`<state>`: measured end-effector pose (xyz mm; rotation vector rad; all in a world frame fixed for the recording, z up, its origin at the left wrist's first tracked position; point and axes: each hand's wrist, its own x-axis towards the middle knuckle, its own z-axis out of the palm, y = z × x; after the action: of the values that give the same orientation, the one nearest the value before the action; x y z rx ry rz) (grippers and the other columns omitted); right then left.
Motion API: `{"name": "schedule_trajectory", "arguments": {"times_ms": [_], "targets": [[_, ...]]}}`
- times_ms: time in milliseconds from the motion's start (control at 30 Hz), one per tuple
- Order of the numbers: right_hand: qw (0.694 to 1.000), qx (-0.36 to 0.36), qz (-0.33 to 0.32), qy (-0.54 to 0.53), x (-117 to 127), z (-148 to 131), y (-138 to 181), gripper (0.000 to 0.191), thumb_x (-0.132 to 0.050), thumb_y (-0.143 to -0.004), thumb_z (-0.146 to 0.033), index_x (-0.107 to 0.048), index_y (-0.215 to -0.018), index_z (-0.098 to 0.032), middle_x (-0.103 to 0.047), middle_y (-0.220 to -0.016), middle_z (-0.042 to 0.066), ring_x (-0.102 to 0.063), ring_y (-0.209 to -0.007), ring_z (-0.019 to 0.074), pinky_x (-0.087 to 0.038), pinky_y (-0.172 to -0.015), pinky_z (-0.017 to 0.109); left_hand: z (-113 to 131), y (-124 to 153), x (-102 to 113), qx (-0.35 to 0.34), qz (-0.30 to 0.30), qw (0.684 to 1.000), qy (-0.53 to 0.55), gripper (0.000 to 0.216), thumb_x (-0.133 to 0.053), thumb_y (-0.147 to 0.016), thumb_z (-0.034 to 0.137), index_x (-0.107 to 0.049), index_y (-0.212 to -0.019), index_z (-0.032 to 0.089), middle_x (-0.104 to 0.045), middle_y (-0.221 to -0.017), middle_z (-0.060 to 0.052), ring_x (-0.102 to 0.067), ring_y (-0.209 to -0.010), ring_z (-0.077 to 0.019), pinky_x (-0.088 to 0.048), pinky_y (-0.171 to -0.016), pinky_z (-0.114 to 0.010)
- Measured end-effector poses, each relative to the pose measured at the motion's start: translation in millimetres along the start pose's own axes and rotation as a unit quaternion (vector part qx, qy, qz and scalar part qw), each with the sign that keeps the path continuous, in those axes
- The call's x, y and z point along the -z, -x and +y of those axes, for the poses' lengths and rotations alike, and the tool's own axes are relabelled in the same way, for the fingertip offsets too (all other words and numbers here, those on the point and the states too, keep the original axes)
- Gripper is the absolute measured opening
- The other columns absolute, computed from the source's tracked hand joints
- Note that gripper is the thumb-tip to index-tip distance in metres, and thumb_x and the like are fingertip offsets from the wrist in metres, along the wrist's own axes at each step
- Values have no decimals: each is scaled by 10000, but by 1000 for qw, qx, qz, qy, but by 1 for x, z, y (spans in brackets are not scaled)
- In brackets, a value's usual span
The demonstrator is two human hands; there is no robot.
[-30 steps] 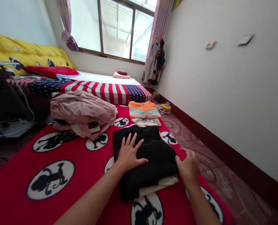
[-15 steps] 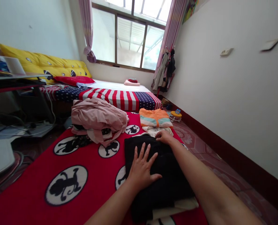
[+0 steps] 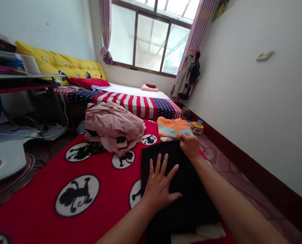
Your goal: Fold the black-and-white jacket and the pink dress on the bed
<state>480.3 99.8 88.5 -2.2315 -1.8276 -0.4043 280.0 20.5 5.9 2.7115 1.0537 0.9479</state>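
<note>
A folded black garment (image 3: 181, 189) lies on a red blanket (image 3: 64, 176) with black-and-white monkey circles. My left hand (image 3: 161, 184) rests flat on the garment's middle with its fingers spread. My right hand (image 3: 190, 145) is closed on the garment's far edge. Something pale pokes out from under the garment near me. Just beyond sits a folded orange top with teal stripes (image 3: 173, 127) on a white piece.
A heap of pink clothes (image 3: 112, 125) lies to the left on the blanket. A bed with a flag-patterned cover (image 3: 138, 101) stands behind, with folded items by the window. A desk and cables are at the left. A tiled floor strip (image 3: 227, 166) runs along the right wall.
My right hand went from the garment's near right corner up to its far edge and closed on it. My left hand stayed flat. The view shifted forward and left.
</note>
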Motion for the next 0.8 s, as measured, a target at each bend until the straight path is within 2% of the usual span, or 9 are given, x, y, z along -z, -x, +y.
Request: {"name": "schedule_trajectory", "arguments": {"times_ms": [133,200,300,367,433,500,633,733,800], "targets": [[997,-35,-59,20,-35,-4,11,319,-395,-877,-155,-696,-982,-173,-681,-962,121,-628,-919,250,-413,-796,354,-5,-1,-6,-8,-35,999,13,879,-538,-696,768,-335,-1450,365,-72,-1601,-76,-29,-1442,-410,-28,-1093,-700],[995,-44,-80,28,-41,-12,7,285,-449,-859,-169,-701,-990,-150,-679,-961,160,-631,-916,284,-423,-791,392,-6,-2,-8,-9,-44,999,15,870,-529,-703,768,-346,-1448,358,-120,-1594,-85,-49,-1441,-410,-19,-1093,-699],[997,-20,-71,26,-31,-29,0,309,-502,-847,-203,-674,-1098,-148,-637,-1133,194,-569,-1078,320,-388,-906,447,-7,-2,-8,-2,-47,999,15,872,-529,-703,769,-351,-1447,352,-144,-1589,-92,-61,-1438,-418,-14,-1092,-700],[998,31,-51,10,-25,-38,4,394,-477,-893,-280,-577,-1269,-222,-559,-1316,131,-472,-1231,278,-315,-1022,421,-7,-2,-7,-2,-49,999,19,860,-514,-711,771,-348,-1447,358,-145,-1589,-93,-66,-1438,-415,-18,-1091,-700],[997,65,-50,-16,-30,-38,16,439,-409,-940,-367,-464,-1373,-316,-475,-1431,32,-364,-1338,217,-235,-1099,394,-6,-1,-6,-3,-48,999,23,843,-506,-717,772,-359,-1440,365,-153,-1588,-87,-76,-1440,-406,-24,-1096,-693],[996,36,-71,-36,-44,-28,33,453,-338,-966,-405,-418,-1405,-329,-427,-1475,10,-301,-1386,210,-208,-1119,452,-5,1,-5,1,-43,999,28,851,-511,-717,767,-375,-1437,335,-161,-1586,-93,-94,-1443,-385,-49,-1120,-659],[993,-71,-88,-34,-74,0,51,507,-283,-976,-443,-368,-1444,-270,-329,-1531,54,-221,-1427,261,-184,-1108,575,-6,1,-4,27,-18,999,28,862,-499,-753,735,-384,-1442,231,-166,-1580,-130,-136,-1446,-345,-149,-1149,-570],[992,-85,-88,-29,-79,5,50,519,-279,-972,-480,-361,-1448,-287,-298,-1545,30,-178,-1440,265,-148,-1121,580,-18,-12,-1,39,-21,999,9,766,-423,-817,712,-414,-1426,248,-219,-1570,-111,-155,-1445,-331,-149,-1150,-562],[992,-85,-86,-27,-78,4,49,523,-272,-974,-484,-361,-1449,-283,-298,-1545,33,-182,-1438,270,-155,-1119,581,-31,-26,1,55,-53,997,-7,728,-359,-837,724,-435,-1412,284,-290,-1547,-93,-194,-1436,-323,-147,-1144,-571]]}}
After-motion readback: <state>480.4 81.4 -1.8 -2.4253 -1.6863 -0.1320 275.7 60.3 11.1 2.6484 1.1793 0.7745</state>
